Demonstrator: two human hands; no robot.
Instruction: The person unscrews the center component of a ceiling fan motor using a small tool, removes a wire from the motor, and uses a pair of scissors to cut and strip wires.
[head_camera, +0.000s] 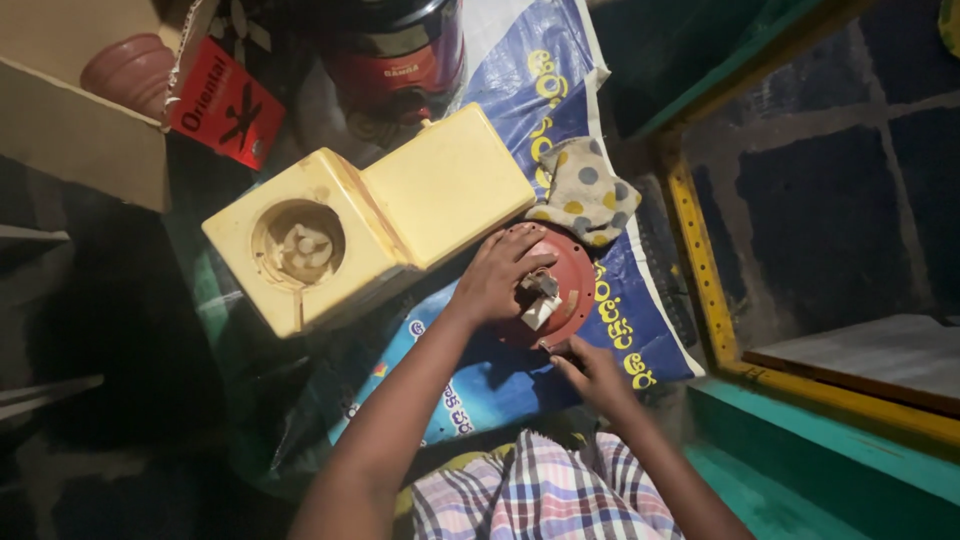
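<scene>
Looking down on a dim work spot: left hand (497, 277) spread flat over the near-left part of a round red disc (575, 285), fingers splayed and pressing down, closed on nothing. Right hand (592, 372) at the disc's near edge, fingertips (556, 352) pinched against the rim; whether anything small is gripped there, too dark to tell. Hands close together but not touching. Small grey and white fitting (541, 297) raised at the disc's centre, just right of the left fingertips. Disc lying on a blue printed sack (560, 90) spread over the ground. Spotted cloth (585, 190) crumpled just beyond the disc, touching its far edge. Cream-yellow plastic housing (370, 225) to the far left of the disc, with a round well and a pale coupling (303, 243) in its left half. Dark red jar-like vessel (400, 50) farther back. Cardboard box (70, 120) at far left, a red carton (225, 100) beside it. Yellow-edged green ledge (700, 260) along the right. Checked cloth (545, 490) on the lap at the near edge.
</scene>
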